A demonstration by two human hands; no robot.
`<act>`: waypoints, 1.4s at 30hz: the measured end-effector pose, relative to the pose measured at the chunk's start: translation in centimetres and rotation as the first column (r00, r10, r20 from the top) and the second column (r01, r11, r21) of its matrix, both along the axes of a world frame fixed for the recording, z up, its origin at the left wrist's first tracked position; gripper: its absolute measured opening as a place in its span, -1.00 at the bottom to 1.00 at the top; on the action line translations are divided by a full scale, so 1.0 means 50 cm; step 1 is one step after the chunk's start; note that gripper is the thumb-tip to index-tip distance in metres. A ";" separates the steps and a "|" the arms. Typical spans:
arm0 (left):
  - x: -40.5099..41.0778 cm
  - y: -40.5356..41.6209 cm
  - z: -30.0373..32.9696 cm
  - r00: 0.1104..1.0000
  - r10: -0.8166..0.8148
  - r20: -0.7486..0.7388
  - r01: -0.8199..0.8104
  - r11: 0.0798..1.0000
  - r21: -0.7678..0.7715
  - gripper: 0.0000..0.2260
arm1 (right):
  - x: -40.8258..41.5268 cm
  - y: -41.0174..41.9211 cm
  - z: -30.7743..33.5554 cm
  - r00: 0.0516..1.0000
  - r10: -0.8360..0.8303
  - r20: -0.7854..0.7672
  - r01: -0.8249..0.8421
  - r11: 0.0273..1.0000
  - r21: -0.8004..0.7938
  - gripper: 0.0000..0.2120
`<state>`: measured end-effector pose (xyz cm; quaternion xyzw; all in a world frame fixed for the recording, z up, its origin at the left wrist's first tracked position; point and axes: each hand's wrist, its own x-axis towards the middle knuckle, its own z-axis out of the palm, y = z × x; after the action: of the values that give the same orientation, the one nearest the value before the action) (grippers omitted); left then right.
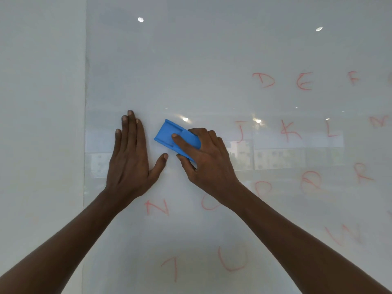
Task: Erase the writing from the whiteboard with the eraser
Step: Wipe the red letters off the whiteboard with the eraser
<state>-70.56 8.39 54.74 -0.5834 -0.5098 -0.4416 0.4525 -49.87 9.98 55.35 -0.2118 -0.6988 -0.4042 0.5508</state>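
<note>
Two hands on a whiteboard, one wiping with a blue eraser.

Right hand grips the eraser by its sides; it looks light and rigid. Left hand lies flat, empty, on the glossy whiteboard. Red letters remain.

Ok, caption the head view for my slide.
Right hand wipes eraser across whiteboard; left hand braces flat; red letters remain.

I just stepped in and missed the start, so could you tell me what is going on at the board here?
A person is wiping red letters off a whiteboard. The right hand presses a blue eraser against the board, while the left hand rests flat beside it. The area around the hands looks clean; letters such as D, J, N and U remain.
</note>
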 end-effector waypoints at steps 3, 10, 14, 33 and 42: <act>0.052 0.012 0.032 1.000 -0.028 -0.011 0.028 0.999 0.020 -0.17 | 0.034 0.012 0.009 0.999 0.019 -0.038 -0.019 1.000 -0.001 -0.56; 0.103 0.035 0.043 0.999 -0.027 -0.039 0.030 0.998 0.063 -0.19 | 0.167 0.045 0.045 0.983 0.086 -0.161 -0.082 0.996 0.027 -0.59; 0.099 0.033 0.041 0.999 -0.001 -0.038 0.003 0.998 0.060 -0.18 | 0.246 0.065 0.077 0.982 0.058 -0.177 -0.051 0.998 0.040 -0.59; 0.105 0.027 0.035 0.999 0.040 -0.037 -0.038 0.998 0.057 -0.18 | 0.376 0.103 0.314 0.929 0.058 -0.366 -0.072 0.997 -0.025 -0.57; 0.103 0.031 0.036 0.998 0.045 -0.035 -0.042 0.996 0.075 -0.19 | 0.293 0.094 0.223 0.936 0.005 -0.352 0.005 1.000 0.029 -0.61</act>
<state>-65.42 9.93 56.54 -0.5632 -0.4971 -0.4394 0.4926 -35.20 14.66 66.50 -0.2725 -0.5831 -0.3702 0.6699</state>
